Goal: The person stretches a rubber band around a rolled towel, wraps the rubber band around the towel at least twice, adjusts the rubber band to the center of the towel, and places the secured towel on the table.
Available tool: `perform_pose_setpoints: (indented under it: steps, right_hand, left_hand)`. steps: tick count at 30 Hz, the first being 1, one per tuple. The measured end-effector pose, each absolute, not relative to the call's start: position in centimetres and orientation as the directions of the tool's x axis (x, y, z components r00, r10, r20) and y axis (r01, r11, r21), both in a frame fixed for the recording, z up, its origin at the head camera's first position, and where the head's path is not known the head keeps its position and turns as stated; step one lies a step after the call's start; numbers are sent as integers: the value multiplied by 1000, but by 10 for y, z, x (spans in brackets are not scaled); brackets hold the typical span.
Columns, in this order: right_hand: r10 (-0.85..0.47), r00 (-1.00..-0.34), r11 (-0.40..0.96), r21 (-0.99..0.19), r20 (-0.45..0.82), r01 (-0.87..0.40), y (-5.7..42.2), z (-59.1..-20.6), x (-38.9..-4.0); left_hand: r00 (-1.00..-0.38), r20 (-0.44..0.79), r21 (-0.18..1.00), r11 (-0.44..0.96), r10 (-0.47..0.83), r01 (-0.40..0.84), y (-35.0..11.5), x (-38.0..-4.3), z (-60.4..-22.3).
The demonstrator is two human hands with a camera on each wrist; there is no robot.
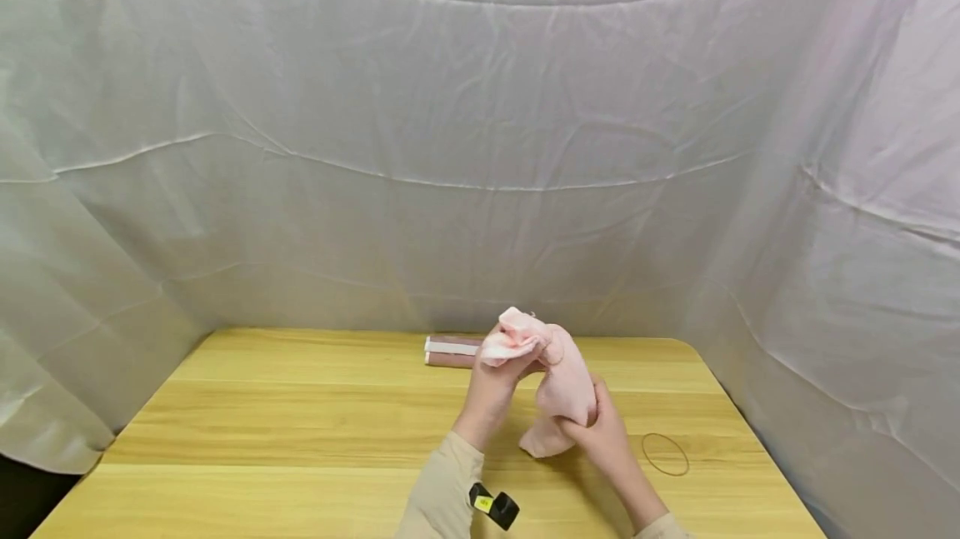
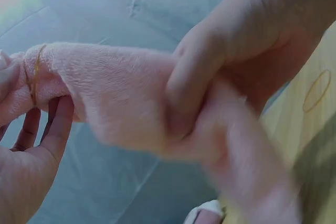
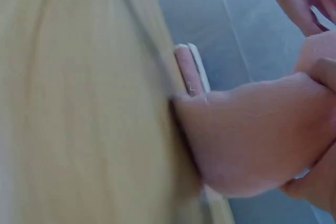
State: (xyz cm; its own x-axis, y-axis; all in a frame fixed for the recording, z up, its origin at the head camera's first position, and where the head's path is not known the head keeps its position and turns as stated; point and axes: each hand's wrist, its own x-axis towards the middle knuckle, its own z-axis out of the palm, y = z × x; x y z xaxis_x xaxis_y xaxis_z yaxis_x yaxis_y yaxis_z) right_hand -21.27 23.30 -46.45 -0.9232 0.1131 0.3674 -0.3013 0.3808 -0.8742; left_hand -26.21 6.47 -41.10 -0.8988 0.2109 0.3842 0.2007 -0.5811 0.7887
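Observation:
A plush pink towel (image 1: pixel 567 376), bunched lengthwise, is held in the air above the table by both hands. Near its upper end a thin rubber band (image 2: pixel 37 74) circles the cloth. My left hand (image 1: pixel 491 393) pinches that banded end, and a gathered tuft of cloth shows above the fingers. Lower down, my right hand (image 1: pixel 606 435) grips the towel, thumb laid over it. Its loose lower end hangs below the right hand, blurred in the left wrist view and close over the table in the right wrist view.
A second thin rubber band (image 1: pixel 665 454) lies on the wooden table (image 1: pixel 315 422), right of my right hand. At the back edge rests a mauve bundle with white stripes (image 1: pixel 450 349), partly hidden behind the left hand. Grey curtains (image 1: pixel 480 147) enclose the table's back and sides.

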Motion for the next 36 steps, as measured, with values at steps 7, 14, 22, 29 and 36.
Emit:
perform_pose_setpoints:
  steps: [7,14,22,29,36]
  right_hand:
    - [105,-923,588,-772,370,-242,258,-449,-214]
    - [44,-926,723,-652,375,-229,270,-441,-214]
    - [-94,-849,854,-396,521,-338,269,-441,-222]
    - [-224,-806,890,-222,547,-398,265,-440,-233]
    - [-277,-805,890,-176,525,-422,265,-444,-239]
  left_hand:
    - [-942,328,788,-570,70,233,46,-275,-409]
    - [-968,246,854,-465,-39,236,27,-282,-413]
    - [-982,188,889,-426,8,167,4,-287,-437]
    - [-980,197,956,-225,21,187,-24,-282,-455]
    - [-941,315,927,173,126,333,-43,-278,-463]
